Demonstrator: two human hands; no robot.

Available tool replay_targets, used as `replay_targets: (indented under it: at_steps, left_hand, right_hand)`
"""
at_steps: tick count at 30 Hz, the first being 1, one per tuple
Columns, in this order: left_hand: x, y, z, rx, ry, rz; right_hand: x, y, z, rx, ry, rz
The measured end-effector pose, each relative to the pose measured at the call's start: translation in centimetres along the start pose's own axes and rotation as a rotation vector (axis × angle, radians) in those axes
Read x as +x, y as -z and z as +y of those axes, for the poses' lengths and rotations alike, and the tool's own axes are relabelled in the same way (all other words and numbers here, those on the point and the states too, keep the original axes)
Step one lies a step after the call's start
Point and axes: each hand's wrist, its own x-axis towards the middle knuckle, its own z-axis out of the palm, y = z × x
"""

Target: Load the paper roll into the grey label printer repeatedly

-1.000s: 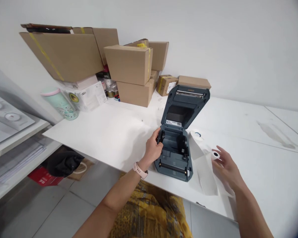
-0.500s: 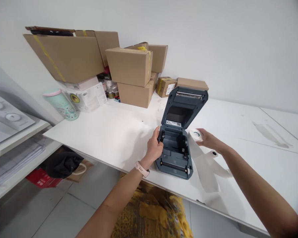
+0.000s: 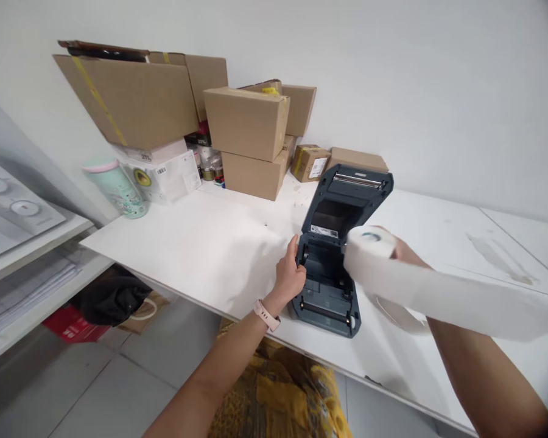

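Note:
A dark grey label printer stands on the white table with its lid tipped up and its inner bay showing. My left hand grips the printer's left side wall, thumb over the rim. In my right hand is a roll of white labels, raised beside the bay's right edge. Its unwound strip trails off to the right, across my right forearm. The roll hides most of my right fingers and part of the printer's right wall. Beneath the strip, more white paper lies on the table.
Cardboard boxes are stacked against the wall behind the white table. To the left are a mint tumbler, a white carton and a white appliance on a shelf. The table's front edge runs close to the printer.
My right hand has lifted the label roll off the table towards the printer's bay, and its strip now swings out to the right. My left hand stays on the printer.

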Motion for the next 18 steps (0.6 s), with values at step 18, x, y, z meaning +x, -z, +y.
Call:
replay_targets:
  at_steps: [18]
  left_hand:
    - [0.4,-0.4,-0.6,0.0,-0.003,0.037]
  right_hand:
    - [5.7,-7.6,-1.1,-0.598,0.021,-0.561]
